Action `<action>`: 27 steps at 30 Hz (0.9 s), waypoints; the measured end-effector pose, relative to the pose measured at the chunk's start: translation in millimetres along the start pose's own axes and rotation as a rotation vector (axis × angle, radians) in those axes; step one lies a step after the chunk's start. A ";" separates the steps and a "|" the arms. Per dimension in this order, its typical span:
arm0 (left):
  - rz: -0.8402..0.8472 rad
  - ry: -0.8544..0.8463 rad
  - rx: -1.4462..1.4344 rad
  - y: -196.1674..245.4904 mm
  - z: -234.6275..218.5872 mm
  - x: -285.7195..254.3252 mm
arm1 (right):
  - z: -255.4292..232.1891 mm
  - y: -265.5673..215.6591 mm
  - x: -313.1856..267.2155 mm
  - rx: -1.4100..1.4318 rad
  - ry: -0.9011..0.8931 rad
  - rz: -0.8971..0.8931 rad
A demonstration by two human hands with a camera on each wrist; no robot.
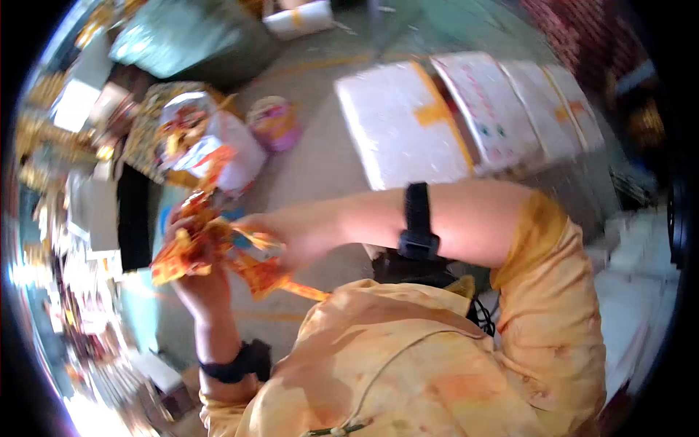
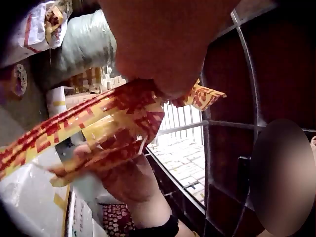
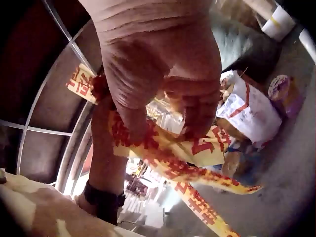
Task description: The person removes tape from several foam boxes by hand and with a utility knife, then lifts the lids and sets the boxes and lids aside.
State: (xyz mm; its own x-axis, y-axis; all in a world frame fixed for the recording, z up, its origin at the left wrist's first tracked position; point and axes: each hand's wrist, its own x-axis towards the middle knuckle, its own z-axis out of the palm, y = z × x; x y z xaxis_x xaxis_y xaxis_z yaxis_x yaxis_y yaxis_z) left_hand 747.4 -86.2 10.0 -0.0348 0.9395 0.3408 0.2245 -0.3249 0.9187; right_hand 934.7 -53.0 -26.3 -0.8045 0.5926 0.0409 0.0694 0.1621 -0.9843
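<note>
Crumpled strips of yellow packing tape printed in red bunch up between the two hands. My left hand grips the bundle, partly covered by it. From the other side my right hand holds part of the same tape. In the right wrist view, the right hand's thumb and fingers pinch a wide piece of tape, and loose ends trail below. A long strip stretches out to the left in the left wrist view, where the left hand covers the top of the bundle.
White foam boxes closed with yellow tape lie ahead on the right. Beyond the hands stand a white bag filled with scraps and a pink-purple tub. A large green sack lies at the back left, near cluttered stacks of cartons.
</note>
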 end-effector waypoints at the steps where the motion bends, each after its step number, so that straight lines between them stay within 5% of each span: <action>1: -0.038 0.096 0.157 -13.8 -9.7 -0.4 | -2.2 -5.3 10.3 0.104 -0.097 -0.032; 3: -0.117 0.259 -0.232 -8.9 -9.4 11.8 | -5.3 12.8 35.1 -0.016 -0.240 0.134; 4: -0.169 0.320 -0.175 -9.3 -18.4 14.2 | -16.4 -5.0 37.6 -0.272 -0.348 0.211; 6: -0.197 0.379 -0.238 -29.9 -42.7 19.5 | -26.1 21.2 56.3 -0.496 -0.434 0.106; 9: -0.346 0.307 -0.458 -53.6 -59.0 16.0 | -21.9 40.2 90.4 0.072 -0.027 0.097; 12: -0.225 0.013 -0.463 -81.3 -66.7 27.8 | -21.1 20.6 152.0 0.319 0.299 0.163; 15: -0.119 -0.003 -0.502 -100.8 -68.2 50.5 | -3.0 18.8 198.4 0.707 0.142 0.055; 16: -0.241 0.038 -0.444 -112.5 -83.9 59.2 | -0.2 24.3 215.4 0.772 0.046 -0.008; 17: -0.369 0.075 -0.386 -127.2 -99.5 66.6 | -1.1 24.9 228.9 0.597 0.005 0.033; 20: -0.336 0.216 -0.475 -164.0 -143.3 91.8 | -23.3 11.3 273.6 -0.099 -0.136 0.128; 23: -0.388 0.275 -0.798 -158.2 -193.6 131.9 | -36.6 12.3 303.7 -0.377 0.008 -0.088; 25: -0.418 0.353 -0.622 -163.3 -218.2 148.9 | -45.8 1.9 313.6 -0.262 -0.065 -0.071; 27: -0.378 0.358 -0.535 -179.9 -241.8 166.1 | -49.9 -2.2 309.2 -0.116 -0.167 0.184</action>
State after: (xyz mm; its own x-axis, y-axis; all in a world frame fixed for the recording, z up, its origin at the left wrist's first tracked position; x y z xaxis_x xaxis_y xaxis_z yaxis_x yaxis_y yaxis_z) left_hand 465.8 102.1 -50.5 -0.3514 0.9345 -0.0576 -0.3671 -0.0809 0.9267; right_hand 715.2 169.3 -2.9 -0.8576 0.4837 -0.1747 0.2825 0.1592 -0.9460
